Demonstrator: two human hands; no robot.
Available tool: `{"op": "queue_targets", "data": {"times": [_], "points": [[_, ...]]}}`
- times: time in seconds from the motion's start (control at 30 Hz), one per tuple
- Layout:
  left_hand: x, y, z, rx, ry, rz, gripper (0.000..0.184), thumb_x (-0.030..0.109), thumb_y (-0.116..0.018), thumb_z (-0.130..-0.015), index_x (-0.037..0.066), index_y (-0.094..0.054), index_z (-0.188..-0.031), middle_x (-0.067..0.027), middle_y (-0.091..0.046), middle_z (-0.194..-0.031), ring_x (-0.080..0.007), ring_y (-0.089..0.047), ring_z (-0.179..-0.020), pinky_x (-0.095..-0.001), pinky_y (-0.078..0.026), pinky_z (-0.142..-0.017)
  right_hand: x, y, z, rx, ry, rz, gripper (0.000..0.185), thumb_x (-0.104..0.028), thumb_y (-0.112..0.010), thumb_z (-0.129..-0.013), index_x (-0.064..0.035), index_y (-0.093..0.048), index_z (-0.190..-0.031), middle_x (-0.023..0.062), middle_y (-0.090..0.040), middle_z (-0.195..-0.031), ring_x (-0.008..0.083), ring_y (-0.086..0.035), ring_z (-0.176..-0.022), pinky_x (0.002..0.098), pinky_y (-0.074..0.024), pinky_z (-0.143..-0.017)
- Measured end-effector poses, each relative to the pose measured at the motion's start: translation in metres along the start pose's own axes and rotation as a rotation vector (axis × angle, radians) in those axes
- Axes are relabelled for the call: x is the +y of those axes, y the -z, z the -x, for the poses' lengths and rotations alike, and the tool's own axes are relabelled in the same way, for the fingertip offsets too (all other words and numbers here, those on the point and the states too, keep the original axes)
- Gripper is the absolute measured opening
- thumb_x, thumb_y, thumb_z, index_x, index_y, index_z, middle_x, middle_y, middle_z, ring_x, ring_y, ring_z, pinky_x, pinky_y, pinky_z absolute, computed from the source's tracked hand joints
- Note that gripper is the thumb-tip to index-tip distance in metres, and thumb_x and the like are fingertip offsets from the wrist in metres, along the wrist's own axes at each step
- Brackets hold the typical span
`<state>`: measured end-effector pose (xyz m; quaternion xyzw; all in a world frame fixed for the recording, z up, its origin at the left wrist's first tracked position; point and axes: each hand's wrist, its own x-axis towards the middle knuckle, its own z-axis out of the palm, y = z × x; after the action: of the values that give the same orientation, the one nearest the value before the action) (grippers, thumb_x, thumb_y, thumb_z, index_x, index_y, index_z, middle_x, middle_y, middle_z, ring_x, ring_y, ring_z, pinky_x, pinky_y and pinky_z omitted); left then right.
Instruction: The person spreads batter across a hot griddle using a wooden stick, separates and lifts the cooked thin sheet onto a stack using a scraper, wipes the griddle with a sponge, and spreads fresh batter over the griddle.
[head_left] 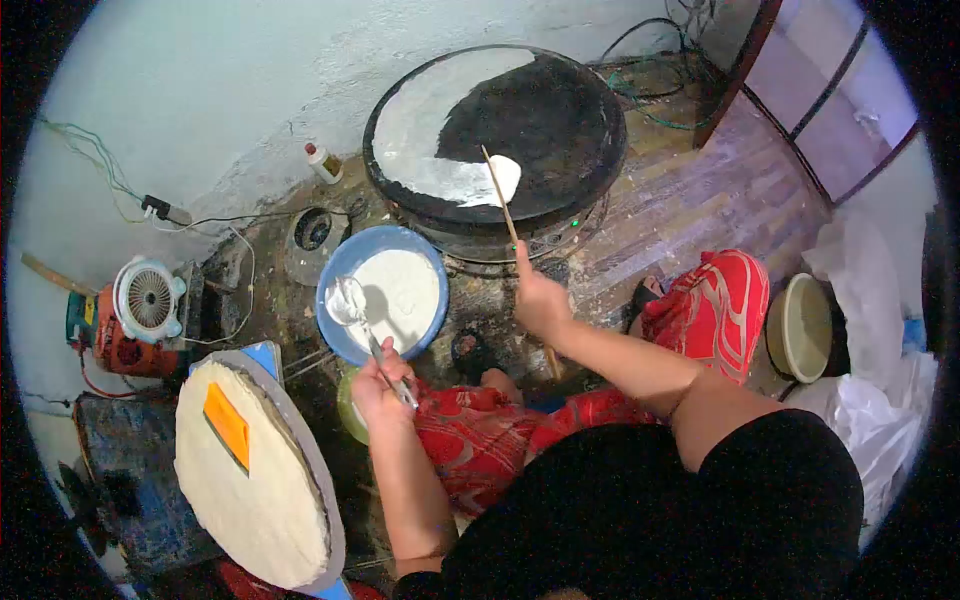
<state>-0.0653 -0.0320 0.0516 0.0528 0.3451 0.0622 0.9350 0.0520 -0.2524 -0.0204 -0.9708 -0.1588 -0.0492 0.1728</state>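
My left hand [385, 387] is closed round the handle of a metal ladle [347, 302]. The ladle's bowl, coated in white batter, hangs over a blue basin [328, 328] of white batter [398, 290]. In my right hand [543, 303] is a thin wooden stick [503, 205], gripped partway along. Its far end lies over a big round black griddle [570, 120], beside a thick white puddle of batter [506, 180]. A thin pale layer [415, 125] covers the griddle's left side in a curved band; the rest of the surface is dark.
At lower left lies a stack of round thin flatbreads [250, 530] with an orange scraper [228, 425] on top. A small fan [148, 298], a bottle [323, 162] and cables stand near the wall. To the right are a pale bucket [803, 328] and white plastic bags [870, 430].
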Motion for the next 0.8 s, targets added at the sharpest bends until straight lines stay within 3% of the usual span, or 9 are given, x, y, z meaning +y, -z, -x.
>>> {"op": "queue_targets", "data": {"times": [0.1,0.17,0.37,0.5,0.57,0.6,0.7,0.77,0.8], "points": [[-0.009,-0.013,0.005,0.061,-0.039,0.006,0.032,0.019,-0.03,-0.089,-0.007,-0.043,-0.101,-0.006,-0.045,-0.068,-0.0119,-0.04,-0.051,-0.023,-0.034,-0.042,-0.009,-0.011,0.002,0.024,0.072,-0.014,0.08,-0.004,-0.052,-0.068,-0.004,-0.006,-0.133,0.0116,-0.054,-0.065,0.0283,-0.055,-0.055,0.0373,-0.0445,-0.05],[-0.012,-0.016,0.007,0.088,-0.097,-0.055,0.032,0.02,-0.03,-0.089,-0.007,-0.043,-0.102,-0.0058,-0.045,-0.069,-0.0117,-0.04,-0.052,-0.0229,-0.034,-0.041,-0.009,-0.013,-0.015,-0.223,0.067,0.05,0.079,-0.005,-0.05,-0.07,-0.0074,-0.004,-0.134,0.0143,-0.055,-0.07,0.0303,-0.057,-0.061,0.0398,-0.0451,-0.054],[-0.008,-0.004,-0.001,0.047,-0.048,-0.093,0.033,0.019,-0.031,-0.088,-0.009,-0.044,-0.1,-0.0043,-0.041,-0.063,-0.0109,-0.038,-0.049,-0.0219,-0.034,-0.041,0.046,0.033,-0.012,-0.246,-0.155,0.013,0.075,-0.005,-0.045,-0.073,-0.0073,-0.002,-0.134,0.019,-0.056,-0.082,0.0338,-0.057,-0.065,0.042,-0.0455,-0.056],[-0.014,-0.017,0.001,0.089,-0.078,-0.067,0.034,0.02,-0.03,-0.088,-0.009,-0.044,-0.1,-0.0054,-0.043,-0.065,-0.0112,-0.038,-0.049,-0.0225,-0.034,-0.041,0.042,0.026,-0.009,-0.244,0.013,0.046,0.07,-0.004,-0.04,-0.077,-0.0099,0.0,-0.134,0.0205,-0.057,-0.084,0.0335,-0.058,-0.073,0.0456,-0.046,-0.06],[-0.015,-0.017,0.0,0.116,-0.12,-0.097,0.034,0.02,-0.03,-0.088,-0.009,-0.044,-0.1,-0.0058,-0.044,-0.067,-0.0112,-0.039,-0.05,-0.0228,-0.035,-0.041,0.048,0.036,-0.02,-0.369,0.026,0.037,0.067,-0.006,-0.04,-0.078,-0.0138,-0.004,-0.134,0.0189,-0.058,-0.083,0.0333,-0.059,-0.071,0.045,-0.0462,-0.06],[-0.012,-0.012,-0.002,0.073,-0.098,-0.113,0.034,0.019,-0.03,-0.088,-0.009,-0.044,-0.1,-0.0062,-0.044,-0.067,-0.0113,-0.039,-0.05,-0.0229,-0.035,-0.041,0.057,0.041,-0.024,-0.293,-0.123,-0.005,0.065,-0.007,-0.04,-0.079,-0.0208,-0.009,-0.134,0.0176,-0.059,-0.079,0.0332,-0.059,-0.068,0.0447,-0.0461,-0.059],[-0.019,-0.017,-0.003,0.045,-0.107,-0.121,0.032,0.018,-0.031,-0.088,-0.01,-0.044,-0.099,-0.0067,-0.045,-0.067,-0.0115,-0.039,-0.049,-0.0231,-0.036,-0.042,0.103,0.046,-0.022,-0.163,-0.16,-0.059,0.062,-0.01,-0.04,-0.08,-0.026,-0.012,-0.133,0.0174,-0.059,-0.075,0.0335,-0.058,-0.066,0.045,-0.0458,-0.059],[-0.02,-0.02,-0.003,0.074,-0.091,-0.044,0.03,0.016,-0.033,-0.087,-0.01,-0.043,-0.098,-0.0067,-0.045,-0.067,-0.0115,-0.04,-0.049,-0.0231,-0.036,-0.042,0.105,0.045,-0.024,-0.091,-0.261,-0.125,0.06,-0.012,-0.048,-0.077,-0.0227,-0.024,-0.131,0.0166,-0.058,-0.072,0.032,-0.057,-0.061,0.0431,-0.0433,-0.054],[-0.017,-0.019,-0.005,0.047,-0.069,-0.055,0.029,0.014,-0.034,-0.086,-0.011,-0.043,-0.098,-0.0067,-0.045,-0.067,-0.0116,-0.041,-0.05,-0.0229,-0.036,-0.042,0.1,0.042,-0.027,-0.144,-0.465,-0.588,0.054,-0.012,-0.048,-0.077,-0.0231,-0.032,-0.128,0.0166,-0.058,-0.071,0.0322,-0.056,-0.061,0.0425,-0.0433,-0.055]]}}
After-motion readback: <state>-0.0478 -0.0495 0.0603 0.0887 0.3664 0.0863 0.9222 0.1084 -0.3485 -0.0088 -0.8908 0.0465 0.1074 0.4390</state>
